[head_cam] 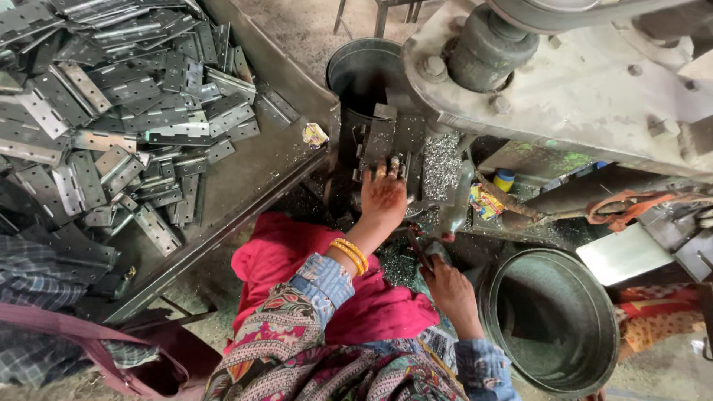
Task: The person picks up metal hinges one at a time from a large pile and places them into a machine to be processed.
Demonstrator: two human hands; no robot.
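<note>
Feeding step at the press die [386,145]: left hand [382,197] lay on the bed under the ram, fingers pressed together on a small metal piece [394,169], probably a hinge plate (mostly hidden, so its long axis could not be told). Right hand [445,286], low beside the round steel bin [553,319], pinched a thin dark tool [418,249] angled up-left. Next move would need fingers withdrawn. Hinge blanks [111,111] heaped on the counter [252,178].
</note>
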